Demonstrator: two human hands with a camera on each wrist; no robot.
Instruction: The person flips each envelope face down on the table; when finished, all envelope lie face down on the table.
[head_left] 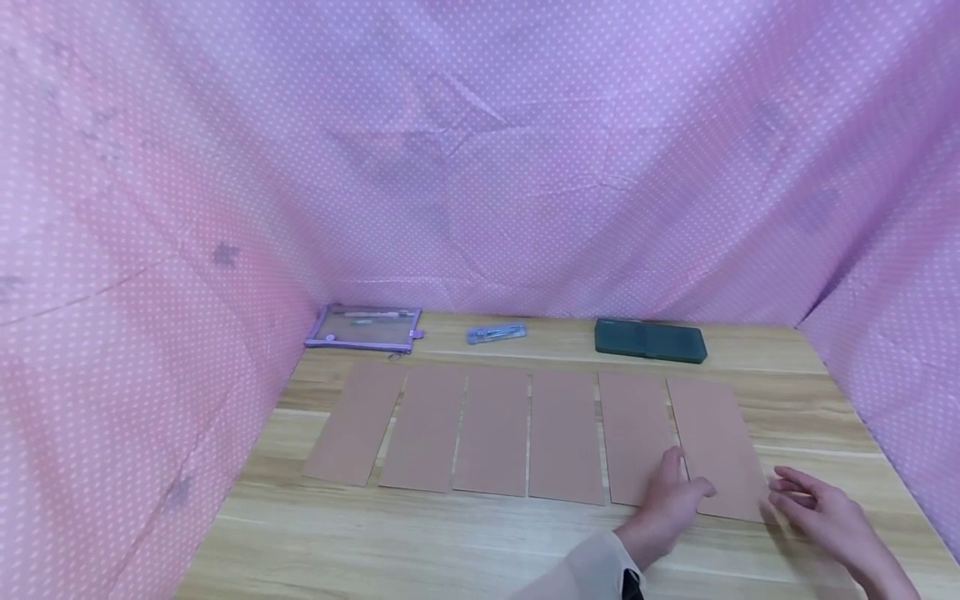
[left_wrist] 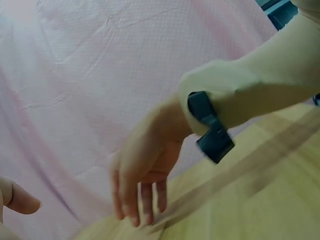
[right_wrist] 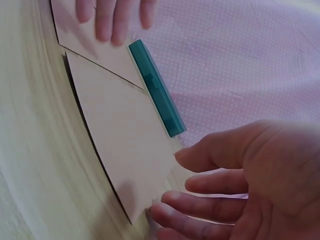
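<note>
Several brown rectangular cards lie flat in a row on the wooden table, the rightmost card (head_left: pixel 716 442) set at a slight slant. My left hand (head_left: pixel 670 504) is over the near end of the gap between that card and the neighbouring card (head_left: pixel 633 417); whether it touches them I cannot tell. By the near right corner of the rightmost card is my right hand (head_left: pixel 825 512), fingers loosely bent. The right wrist view shows this right hand (right_wrist: pixel 225 185) with nothing between thumb and fingers, beside the card (right_wrist: pixel 117 125).
Along the back stand a purple-edged mesh pouch (head_left: pixel 363 342) with pens inside, a small blue packet (head_left: pixel 497 333) and a dark green case (head_left: pixel 649 341). Pink dotted cloth (head_left: pixel 480 167) hangs behind and at both sides of the table (head_left: pixel 360 542).
</note>
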